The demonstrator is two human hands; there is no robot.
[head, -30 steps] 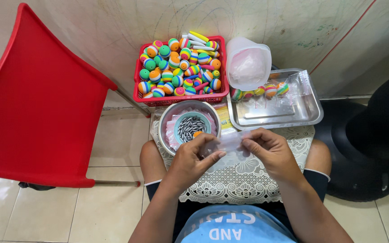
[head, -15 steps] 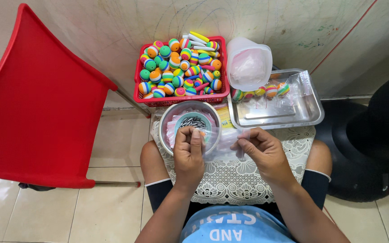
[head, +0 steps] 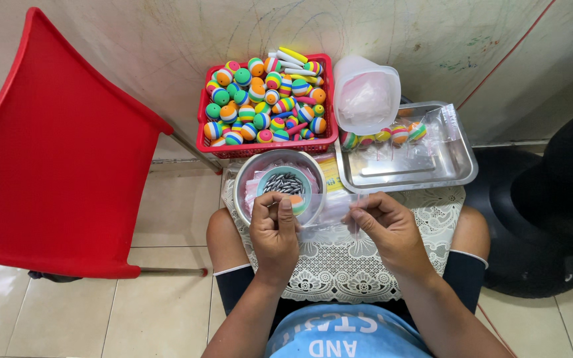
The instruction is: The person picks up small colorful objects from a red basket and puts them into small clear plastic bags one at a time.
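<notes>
Now clear plastic bag, thin, crinkled, between both hands.

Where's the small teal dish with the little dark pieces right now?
In the head view, the teal dish sits inside the metal bowl, just beyond the left hand, below the red basket of striped balls.
</notes>
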